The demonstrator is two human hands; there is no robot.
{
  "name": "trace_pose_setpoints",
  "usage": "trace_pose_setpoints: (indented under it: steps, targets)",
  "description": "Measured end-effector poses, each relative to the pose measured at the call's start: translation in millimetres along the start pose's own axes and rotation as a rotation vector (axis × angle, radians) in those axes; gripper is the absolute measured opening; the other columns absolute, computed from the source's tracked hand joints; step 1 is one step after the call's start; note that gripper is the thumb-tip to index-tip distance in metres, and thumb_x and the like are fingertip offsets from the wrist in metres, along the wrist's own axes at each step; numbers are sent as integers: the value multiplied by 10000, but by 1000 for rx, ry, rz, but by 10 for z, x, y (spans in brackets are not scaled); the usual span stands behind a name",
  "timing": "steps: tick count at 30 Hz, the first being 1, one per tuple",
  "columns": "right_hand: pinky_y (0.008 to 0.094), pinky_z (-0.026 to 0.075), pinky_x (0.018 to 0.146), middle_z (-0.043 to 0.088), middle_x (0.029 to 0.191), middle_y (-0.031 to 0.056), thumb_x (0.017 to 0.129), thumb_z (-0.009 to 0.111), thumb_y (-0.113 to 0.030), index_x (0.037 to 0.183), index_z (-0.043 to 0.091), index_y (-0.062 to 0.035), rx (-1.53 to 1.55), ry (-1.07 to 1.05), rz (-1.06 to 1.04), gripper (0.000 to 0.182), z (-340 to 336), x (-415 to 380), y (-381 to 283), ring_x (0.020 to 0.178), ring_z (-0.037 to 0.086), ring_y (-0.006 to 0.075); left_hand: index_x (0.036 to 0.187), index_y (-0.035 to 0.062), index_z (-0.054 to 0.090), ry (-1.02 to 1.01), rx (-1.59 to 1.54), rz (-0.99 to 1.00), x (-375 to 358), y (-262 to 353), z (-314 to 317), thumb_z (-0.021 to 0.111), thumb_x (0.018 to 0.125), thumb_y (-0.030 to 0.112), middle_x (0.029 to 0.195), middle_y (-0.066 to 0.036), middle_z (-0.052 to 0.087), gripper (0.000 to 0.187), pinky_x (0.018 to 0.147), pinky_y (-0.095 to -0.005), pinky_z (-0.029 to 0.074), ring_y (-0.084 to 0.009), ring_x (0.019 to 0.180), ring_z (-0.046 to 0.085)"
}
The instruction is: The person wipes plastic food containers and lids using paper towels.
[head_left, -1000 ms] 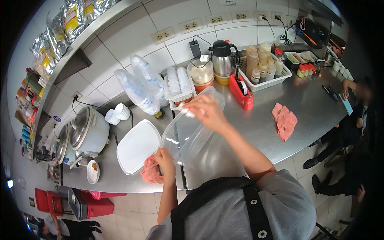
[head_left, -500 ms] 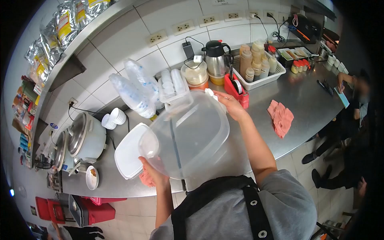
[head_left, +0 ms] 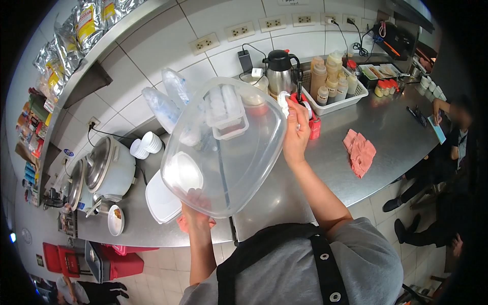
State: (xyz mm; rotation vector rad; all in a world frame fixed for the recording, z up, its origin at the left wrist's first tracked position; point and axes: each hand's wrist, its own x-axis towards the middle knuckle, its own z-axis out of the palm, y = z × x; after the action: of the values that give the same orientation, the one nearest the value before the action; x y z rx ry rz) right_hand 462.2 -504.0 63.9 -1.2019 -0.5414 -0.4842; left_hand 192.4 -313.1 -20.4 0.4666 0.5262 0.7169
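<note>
A large clear plastic container (head_left: 239, 168) is held up in front of me, tilted, over the steel counter. My left hand (head_left: 195, 206) grips its lower left side, the fingers showing through the plastic. At the upper right rim is my right hand (head_left: 296, 133), its fingers closed around a crumpled white tissue (head_left: 283, 103) pressed near the edge. Under the container's left side lies a white lid (head_left: 161, 199) on the counter, with a pink cloth (head_left: 183, 223) partly hidden by my left hand.
White basket of sauce bottles (head_left: 333, 105), steel jug (head_left: 280, 76) and red dispenser (head_left: 315, 127) stand behind. Another pink cloth (head_left: 361, 155) lies right. Rice cookers (head_left: 109, 168) and a small bowl (head_left: 116, 220) are left. A person (head_left: 460, 122) writes at the far right.
The clear container has tipped up more and shifted slightly left. My right hand has turned more upright with the tissue, and my left hand has moved behind the container's lower side.
</note>
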Motion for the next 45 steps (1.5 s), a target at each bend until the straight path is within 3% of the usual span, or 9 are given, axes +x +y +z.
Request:
trace_pose_setpoints:
  steps: [3, 5, 10, 12, 21, 29, 38, 42, 45]
  targets:
    - [289, 396, 916, 500, 1082, 74, 978, 512, -122, 1166, 665, -60, -20, 48, -156, 250, -30, -8, -100, 1022, 486, 188, 1211, 58, 520, 259, 84, -28, 103, -41, 50, 471, 989, 409, 1095, -64, 588, 418, 847, -380, 520, -228, 979, 593]
    - [284, 398, 878, 480, 1058, 75, 942, 550, -99, 1141, 686, -88, -30, 45, -197, 242, -65, -34, -190, 997, 484, 205, 1174, 54, 539, 193, 42, -114, 49, -61, 15, 486, 984, 400, 1063, -64, 595, 398, 824, -389, 526, -223, 951, 598]
    - [341, 416, 837, 503, 1038, 91, 855, 624, -105, 1141, 710, -156, -163, -281, -337, 303, 33, -433, -484, 984, 487, 251, 1113, 59, 582, -458, -192, -314, 225, -210, 9, 503, 971, 405, 1021, -72, 625, 383, 792, -399, 542, -235, 915, 617]
    - [356, 417, 819, 522, 1028, 69, 807, 654, -122, 1140, 713, -193, -170, -348, -370, 345, 79, -598, -559, 961, 497, 246, 1190, 79, 563, 58, 19, -137, -28, -247, 687, 487, 974, 412, 1124, -72, 630, 405, 826, -389, 543, -241, 988, 623]
    - [272, 382, 742, 552, 1039, -65, 731, 623, -188, 1189, 665, -262, -382, -557, -866, 466, 62, -1174, -604, 852, 498, 107, 1153, 78, 554, 152, 211, 232, -207, -192, 1157, 437, 978, 535, 991, -47, 599, 504, 692, -336, 528, -196, 839, 610]
    - [296, 358, 711, 568, 1090, -47, 765, 635, -184, 1078, 683, -237, -354, -561, -709, 320, 247, -1024, -772, 899, 509, 139, 929, 58, 564, -210, 490, 615, -389, -278, 1249, 241, 962, 686, 716, -6, 528, 707, 603, -260, 431, -129, 682, 538]
    - [327, 406, 761, 553, 964, 16, 779, 718, -208, 985, 728, -206, -193, -578, -397, 206, 456, -62, -950, 914, 532, 208, 729, 2, 544, -80, 1098, 822, -620, -411, 1351, 509, 1003, 368, 527, -12, 509, 459, 409, -257, 352, -78, 442, 486]
    - [318, 444, 798, 550, 930, 37, 836, 697, -206, 928, 755, -167, 12, -732, 66, 116, 436, 240, -700, 903, 562, 211, 670, 4, 507, -119, 1064, 778, -669, -350, 1266, 568, 982, 295, 491, -2, 473, 432, 402, -248, 325, -67, 406, 448]
    - [290, 452, 833, 562, 946, 28, 855, 690, -220, 973, 753, -144, 40, -719, 120, 154, 338, 427, -248, 928, 579, 165, 654, 10, 493, -145, 1040, 816, -649, -313, 1113, 560, 984, 314, 489, 7, 456, 454, 405, -251, 304, -60, 421, 433]
